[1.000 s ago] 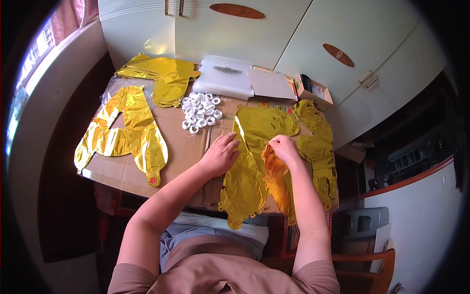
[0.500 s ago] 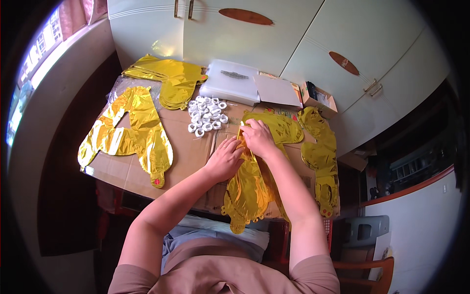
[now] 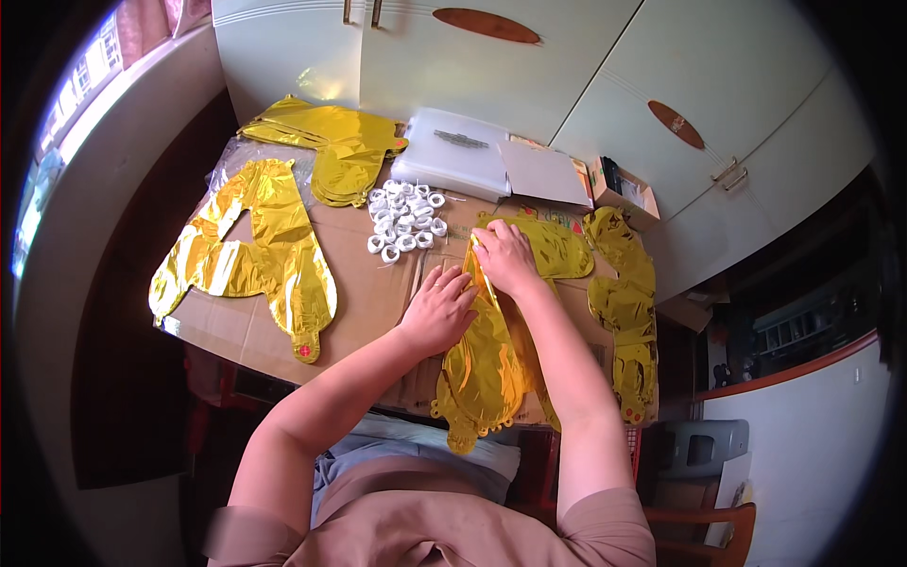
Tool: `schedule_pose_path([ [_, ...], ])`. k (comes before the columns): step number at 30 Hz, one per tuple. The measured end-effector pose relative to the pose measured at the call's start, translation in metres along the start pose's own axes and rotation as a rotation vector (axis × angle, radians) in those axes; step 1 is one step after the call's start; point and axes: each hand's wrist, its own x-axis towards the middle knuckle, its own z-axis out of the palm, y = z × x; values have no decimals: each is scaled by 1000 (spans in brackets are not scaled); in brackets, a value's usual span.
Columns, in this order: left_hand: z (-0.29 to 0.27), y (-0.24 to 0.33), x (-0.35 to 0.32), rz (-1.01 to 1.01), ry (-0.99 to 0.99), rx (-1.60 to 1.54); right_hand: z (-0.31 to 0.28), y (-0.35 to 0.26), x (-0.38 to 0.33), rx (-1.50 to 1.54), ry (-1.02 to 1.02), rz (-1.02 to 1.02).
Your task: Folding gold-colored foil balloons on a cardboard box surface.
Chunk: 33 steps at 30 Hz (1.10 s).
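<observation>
My right hand [image 3: 505, 257] pinches the upper edge of a gold foil piece [image 3: 482, 369], which lies right of the heap of white coils [image 3: 404, 225] and nearer to me; my left hand [image 3: 440, 308] lies on that foil's left edge, fingers slightly bent, though whether it grips I cannot tell; left of the heap lies an A-shaped foil [image 3: 276, 231]; just beyond the heap sits a translucent case [image 3: 444, 161].

Room in a home, pale cupboards [image 3: 472, 71], pink curtain [image 3: 144, 30], wooden chair [image 3: 718, 515]
</observation>
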Motion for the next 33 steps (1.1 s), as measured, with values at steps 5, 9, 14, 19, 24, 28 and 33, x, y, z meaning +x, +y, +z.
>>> schedule_pose_path([
  [5, -5, 4, 2, -21, -2, -14, -3, -6, -13, -21, 14, -69],
  [9, -9, 3, 2, -104, -23, -25, -5, -12, -13, -61, -34, -42],
  [14, -18, 5, -8, -86, -78, -58, -1, -7, -14, -20, -13, -38],
  [19, -52, 22, -44, 49, -193, -46, 2, -6, -15, 4, -42, -11],
  [24, -78, 51, -90, 110, -196, -66, 0, -5, -14, 5, -71, 1],
  [28, -83, 58, -114, 160, -188, -61, -1, -7, -14, 7, -75, 4],
  [33, -102, 62, -104, 143, -164, -156, 0, -7, -13, 4, -79, 14],
])
